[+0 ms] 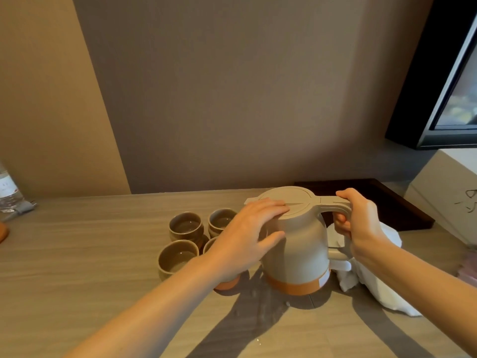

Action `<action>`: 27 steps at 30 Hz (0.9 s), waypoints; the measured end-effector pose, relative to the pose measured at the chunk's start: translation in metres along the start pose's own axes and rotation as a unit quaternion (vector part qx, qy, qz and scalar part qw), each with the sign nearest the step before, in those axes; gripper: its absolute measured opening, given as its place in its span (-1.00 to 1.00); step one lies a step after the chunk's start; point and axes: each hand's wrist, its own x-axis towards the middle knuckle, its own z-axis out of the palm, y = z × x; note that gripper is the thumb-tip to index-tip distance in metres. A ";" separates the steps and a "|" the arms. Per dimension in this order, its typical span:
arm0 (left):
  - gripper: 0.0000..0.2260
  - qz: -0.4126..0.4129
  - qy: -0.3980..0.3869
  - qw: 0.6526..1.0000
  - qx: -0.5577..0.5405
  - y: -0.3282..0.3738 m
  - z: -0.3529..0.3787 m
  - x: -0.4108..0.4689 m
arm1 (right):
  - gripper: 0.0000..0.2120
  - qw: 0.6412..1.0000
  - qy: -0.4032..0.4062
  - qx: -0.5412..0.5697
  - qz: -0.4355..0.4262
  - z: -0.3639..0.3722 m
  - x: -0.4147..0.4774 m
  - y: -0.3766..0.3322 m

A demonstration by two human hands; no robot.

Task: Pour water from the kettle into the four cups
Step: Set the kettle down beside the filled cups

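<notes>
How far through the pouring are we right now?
Looks nearly finished: the three cups in clear view glint with water; the fourth is mostly hidden behind the left hand, so unconfirmed. In hand: the kettle stands upright on the table, right hand gripping its handle, left hand on the lid. Left: check the fourth cup; spilled drops lie nearby.

Kettle (pixel 296 244): centre-right of frame, on table (pixel 77 254).
Cups (pixel 185 228): four clustered just left of kettle.
Cloth (pixel 374 285): right of kettle.
Tray (pixel 387 200): behind kettle, right.
</notes>
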 end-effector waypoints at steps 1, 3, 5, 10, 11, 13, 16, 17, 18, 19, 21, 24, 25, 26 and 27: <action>-0.56 -0.005 0.009 1.000 0.005 -0.001 0.004 0.000 | -0.70 1.000 -0.004 0.004 -0.003 0.001 0.003 0.002; -0.56 -0.020 0.025 0.999 0.009 -0.005 0.011 0.001 | -0.68 1.000 -0.015 0.013 -0.009 0.003 0.008 0.005; -0.57 -0.023 0.034 0.999 0.022 -0.010 0.016 0.002 | -0.67 1.000 -0.020 0.021 -0.010 0.007 0.013 0.009; -0.58 -0.029 0.033 0.998 0.034 -0.026 0.022 0.004 | -0.65 0.999 -0.025 0.045 0.015 0.018 0.028 0.024; -0.59 -0.031 0.034 0.998 0.033 -0.028 0.023 0.004 | -0.65 0.998 -0.031 0.048 0.019 0.018 0.031 0.028; -0.59 -0.037 0.044 0.998 0.029 -0.033 0.026 0.004 | -0.66 0.997 -0.042 0.053 0.024 0.020 0.035 0.034; -0.60 -0.032 0.059 0.997 0.027 -0.038 0.030 0.002 | -0.67 0.997 -0.049 0.051 0.016 0.021 0.040 0.038; -0.60 -0.025 0.062 0.997 0.030 -0.038 0.031 0.002 | -0.67 0.998 -0.050 0.042 0.006 0.021 0.041 0.039; -0.59 -0.015 0.064 0.997 0.038 -0.039 0.033 0.001 | -0.67 0.998 -0.052 0.031 -0.004 0.021 0.043 0.040; -0.59 -0.004 0.066 0.997 0.050 -0.039 0.034 0.000 | -0.67 0.998 -0.053 0.022 -0.013 0.020 0.044 0.040; -0.60 0.011 0.073 0.993 0.092 -0.038 0.038 -0.001 | -0.66 0.998 -0.054 0.014 -0.023 0.019 0.048 0.041; -0.60 0.030 0.089 0.983 0.156 -0.036 0.042 -0.001 | -0.65 0.998 -0.054 0.016 -0.032 0.020 0.055 0.043; -0.60 0.035 0.092 0.980 0.171 -0.036 0.043 -0.001 | -0.64 0.998 -0.054 0.019 -0.032 0.021 0.057 0.045; -0.60 0.038 0.093 0.978 0.185 -0.036 0.045 -0.001 | -0.63 0.998 -0.053 0.022 -0.031 0.022 0.059 0.048; -0.60 0.041 0.096 0.975 0.197 -0.036 0.046 0.000 | -0.61 0.998 -0.052 0.025 -0.026 0.022 0.060 0.052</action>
